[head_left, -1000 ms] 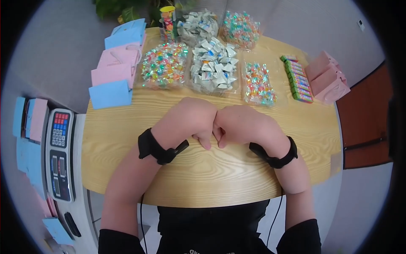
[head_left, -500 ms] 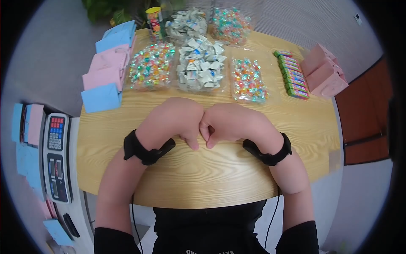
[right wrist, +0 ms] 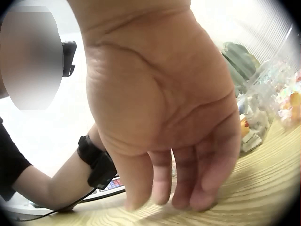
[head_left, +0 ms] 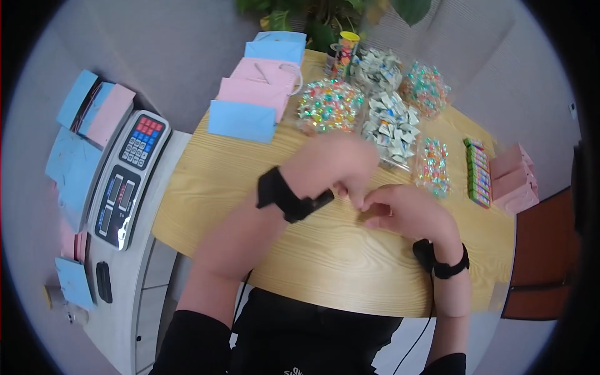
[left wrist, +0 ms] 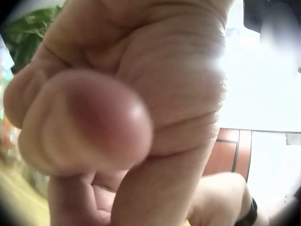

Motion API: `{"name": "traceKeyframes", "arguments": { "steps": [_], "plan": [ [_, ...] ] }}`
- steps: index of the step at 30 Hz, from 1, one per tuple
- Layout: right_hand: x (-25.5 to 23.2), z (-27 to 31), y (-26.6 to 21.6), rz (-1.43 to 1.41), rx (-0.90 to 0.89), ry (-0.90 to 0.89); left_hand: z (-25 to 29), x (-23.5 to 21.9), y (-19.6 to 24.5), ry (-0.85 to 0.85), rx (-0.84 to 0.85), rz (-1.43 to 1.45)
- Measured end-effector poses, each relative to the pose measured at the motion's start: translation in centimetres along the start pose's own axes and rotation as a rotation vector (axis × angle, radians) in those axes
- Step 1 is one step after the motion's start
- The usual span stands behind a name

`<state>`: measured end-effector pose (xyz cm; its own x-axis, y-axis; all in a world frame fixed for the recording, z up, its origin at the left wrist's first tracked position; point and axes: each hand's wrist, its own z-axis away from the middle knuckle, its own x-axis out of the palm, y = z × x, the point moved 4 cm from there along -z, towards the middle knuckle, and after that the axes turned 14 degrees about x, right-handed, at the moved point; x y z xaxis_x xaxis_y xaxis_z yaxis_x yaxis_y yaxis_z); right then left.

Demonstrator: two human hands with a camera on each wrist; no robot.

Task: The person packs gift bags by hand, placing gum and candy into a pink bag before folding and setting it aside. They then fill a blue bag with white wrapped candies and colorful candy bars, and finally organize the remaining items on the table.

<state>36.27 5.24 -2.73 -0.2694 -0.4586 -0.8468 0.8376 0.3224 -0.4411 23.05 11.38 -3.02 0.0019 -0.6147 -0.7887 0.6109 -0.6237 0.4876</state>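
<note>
My left hand (head_left: 334, 167) hovers blurred over the wooden table (head_left: 325, 262), just in front of the candy trays. In the left wrist view its fingers and thumb (left wrist: 89, 122) are curled in and hold nothing. My right hand (head_left: 403, 211) is beside it to the right, apart from it. Its fingers (right wrist: 188, 183) hang relaxed with the tips close to the tabletop, and it holds nothing. Nearest to the left hand are a tray of white-wrapped candies (head_left: 390, 128) and a tray of colourful candies (head_left: 329, 105).
A smaller candy tray (head_left: 432, 165), a row of candy sticks (head_left: 478, 172) and pink boxes (head_left: 512, 178) stand at the right. Blue (head_left: 242, 120) and pink paper bags (head_left: 259, 90) lie at the back left. A scale (head_left: 128, 178) sits left of the table.
The two fists, pressed knuckle to knuckle, have parted. The left hand has risen and moved toward the trays; the right hand's fingers have uncurled. The head view has swung.
</note>
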Motion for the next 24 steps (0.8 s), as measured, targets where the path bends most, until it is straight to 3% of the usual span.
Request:
{"name": "traceKeyframes", "arguments": {
  "steps": [1, 3, 4, 6, 7, 9, 10, 12, 13, 15, 18, 22, 24],
  "plan": [
    [-0.5, -0.1, -0.9, 0.013, -0.005, -0.001, 2.3, -2.3, 0.2, 0.061, -0.098, 0.003],
    [-1.3, -0.6, -3.0, -0.092, -0.003, 0.054, 5.5, -5.3, -2.3, 0.301, 0.013, 0.078],
    [-1.2, -1.2, -3.8, -0.085, 0.002, 0.055, 7.7, -6.3, -3.5, 0.417, -0.025, 0.149],
    [-2.2, -2.5, -6.2, -0.078, -0.244, 0.493, 11.4, -7.9, -7.0, 0.631, -0.111, 0.169],
    [-2.2, -3.9, -6.9, -0.077, -0.241, 0.495, 12.8, -8.3, -9.1, 0.733, -0.162, 0.117],
    [-3.1, -7.0, -8.6, 0.024, -0.323, 0.686, 15.5, -8.7, -12.0, 0.974, -0.321, -0.06],
    [-3.3, -9.0, -8.9, 0.024, -0.321, 0.687, 16.0, -8.5, -13.6, 0.972, -0.319, -0.06],
    [-3.9, -12.6, -9.2, 0.141, -0.246, 0.853, 17.5, -8.6, -16.5, 1.24, -0.517, -0.175],
    [-3.9, -13.9, -9.6, 0.143, -0.241, 0.853, 17.5, -8.7, -17.0, 1.239, -0.513, -0.173],
    [-3.9, -15.9, -10.1, 0.209, -0.18, 0.951, 17.5, -8.1, -18.6, 1.034, -0.807, -0.187],
    [-3.0, -18.6, -10.0, 0.333, -0.048, 0.878, 16.0, -7.1, -21.3, 0.885, -0.831, -0.135],
    [-2.5, -19.1, -10.0, 0.32, -0.084, 0.829, 14.5, -6.2, -23.0, 0.902, -0.816, -0.122],
    [-2.9, -19.1, -9.8, 0.265, -0.022, 0.757, 14.4, -6.6, -23.0, 0.826, -0.844, -0.005]
  ]
}}
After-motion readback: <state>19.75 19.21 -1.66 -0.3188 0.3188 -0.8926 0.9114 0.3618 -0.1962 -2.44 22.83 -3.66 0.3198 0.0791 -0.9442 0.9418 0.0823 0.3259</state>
